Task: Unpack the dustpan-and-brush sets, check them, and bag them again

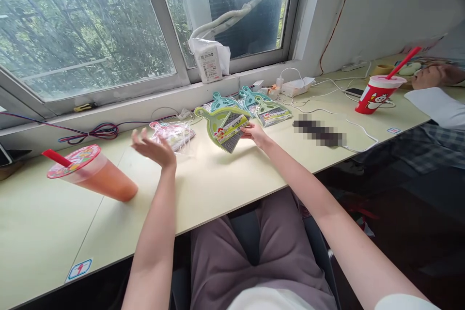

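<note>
A light green mini dustpan with a grey-bristled brush and a printed label, one dustpan and brush set (225, 128), is tilted above the table. My right hand (254, 134) grips it by its right side, fingers closed on the label's end. My left hand (155, 147) is raised with fingers apart, palm turned up, holding nothing. Just behind it lie clear plastic bags (174, 135) with a pink-handled item partly hidden. Behind the held set lie teal dustpan sets (222, 101) in clear wrapping and another green dustpan set (272, 112).
An orange drink cup (105, 177) stands left on the table (203, 198). Right are a blurred-out dark object (319, 133), white cables and a red cup (378, 96). A co-worker's hand (432, 77) rests beyond. A tissue pack (210, 65) stands on the sill.
</note>
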The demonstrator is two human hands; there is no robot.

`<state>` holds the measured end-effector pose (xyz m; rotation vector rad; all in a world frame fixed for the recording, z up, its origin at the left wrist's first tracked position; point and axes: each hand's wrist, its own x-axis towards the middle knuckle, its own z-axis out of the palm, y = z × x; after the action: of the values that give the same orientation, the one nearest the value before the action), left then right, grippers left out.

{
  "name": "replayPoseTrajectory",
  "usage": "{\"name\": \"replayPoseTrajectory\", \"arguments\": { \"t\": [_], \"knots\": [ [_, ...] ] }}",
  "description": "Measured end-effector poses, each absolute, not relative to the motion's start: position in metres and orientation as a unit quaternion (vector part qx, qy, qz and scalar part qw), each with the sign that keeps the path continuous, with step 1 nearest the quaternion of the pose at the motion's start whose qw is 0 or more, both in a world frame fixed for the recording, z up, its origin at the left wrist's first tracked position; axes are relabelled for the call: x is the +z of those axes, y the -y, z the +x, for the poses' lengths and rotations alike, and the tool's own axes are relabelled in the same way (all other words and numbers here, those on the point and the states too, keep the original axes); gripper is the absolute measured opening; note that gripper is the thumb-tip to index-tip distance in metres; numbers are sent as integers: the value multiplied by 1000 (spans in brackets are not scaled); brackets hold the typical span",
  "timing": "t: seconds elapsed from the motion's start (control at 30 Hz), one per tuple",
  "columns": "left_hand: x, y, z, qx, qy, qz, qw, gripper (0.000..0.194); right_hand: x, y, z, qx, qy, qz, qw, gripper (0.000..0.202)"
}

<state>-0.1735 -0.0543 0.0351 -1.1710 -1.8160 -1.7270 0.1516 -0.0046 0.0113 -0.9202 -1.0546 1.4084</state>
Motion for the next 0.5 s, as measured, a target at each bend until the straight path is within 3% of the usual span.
{"name": "replayPoseTrajectory", "arguments": {
  "t": [0.07, 0.17, 0.23, 0.37, 0.5],
  "knots": [
    [37, 53, -140, -616, 607, -500, 41, 34, 12, 6, 150, 595, 455, -383, 541, 17],
    [31, 48, -96, -553, 561, -548, -283, 54, 15, 8, 150, 599, 477, -376, 522, 20],
    [23, 48, -78, -523, 533, -558, -364, 53, 18, 9, 151, 602, 489, -384, 501, 19],
    [12, 50, -75, -500, 546, -551, -384, 41, 25, 11, 162, 583, 528, -426, 448, 10],
    [9, 45, -89, -511, 594, -540, -307, 39, 28, 11, 200, 500, 574, -520, 388, 7]
  ]
}}
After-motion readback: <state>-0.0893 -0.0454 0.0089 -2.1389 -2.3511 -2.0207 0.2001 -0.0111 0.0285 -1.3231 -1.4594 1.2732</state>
